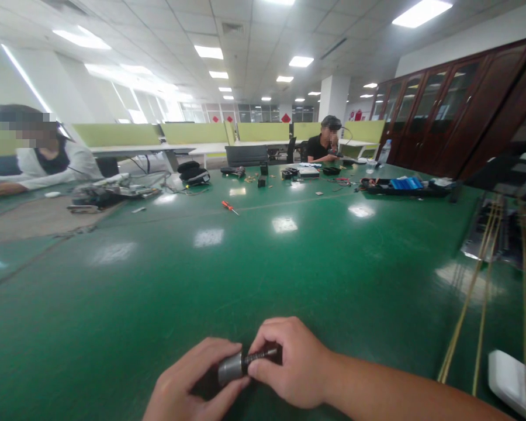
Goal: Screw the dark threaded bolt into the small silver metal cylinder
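Low in the head view, my left hand (193, 380) is closed round a silver metal cylinder (231, 369), thumb below and fingers above. A thin, dark, ribbed shaft (259, 355) sticks out of the cylinder's right end and tilts slightly upward. My right hand (296, 362) pinches at this shaft beside the cylinder, with the thumb in front and the index finger curled over. The fingertips partly hide where the shaft and cylinder meet. Both hands are just over the near edge of the green tabletop (166, 292).
An orange-handled screwdriver (229, 206) lies mid-table. Black blocks, small parts and a tray with a blue item (405, 183) are farther back. Yellow bands (486, 275) hang at the right above a white case (515, 380). Two people sit at the far side and left.
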`<state>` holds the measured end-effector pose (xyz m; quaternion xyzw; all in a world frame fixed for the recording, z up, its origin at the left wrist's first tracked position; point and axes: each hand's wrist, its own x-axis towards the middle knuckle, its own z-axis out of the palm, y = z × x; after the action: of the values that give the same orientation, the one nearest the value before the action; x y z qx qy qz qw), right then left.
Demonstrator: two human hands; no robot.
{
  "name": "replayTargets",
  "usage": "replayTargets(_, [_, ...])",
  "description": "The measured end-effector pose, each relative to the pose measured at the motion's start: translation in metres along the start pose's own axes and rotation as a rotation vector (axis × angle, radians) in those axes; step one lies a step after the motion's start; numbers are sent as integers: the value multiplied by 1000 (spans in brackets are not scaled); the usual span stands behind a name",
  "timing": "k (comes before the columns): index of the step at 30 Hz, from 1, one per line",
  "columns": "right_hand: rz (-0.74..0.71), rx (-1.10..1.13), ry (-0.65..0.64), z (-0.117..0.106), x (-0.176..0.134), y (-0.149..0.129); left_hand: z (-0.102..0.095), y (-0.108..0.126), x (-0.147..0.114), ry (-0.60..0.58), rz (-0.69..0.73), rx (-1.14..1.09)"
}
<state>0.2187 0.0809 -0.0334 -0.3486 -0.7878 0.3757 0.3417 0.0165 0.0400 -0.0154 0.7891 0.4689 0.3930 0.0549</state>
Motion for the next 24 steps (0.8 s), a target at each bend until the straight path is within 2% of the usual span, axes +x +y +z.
replayTargets(24, [-20,-9,-3,0,-1,0,1,-2,-1,3,-44,-7])
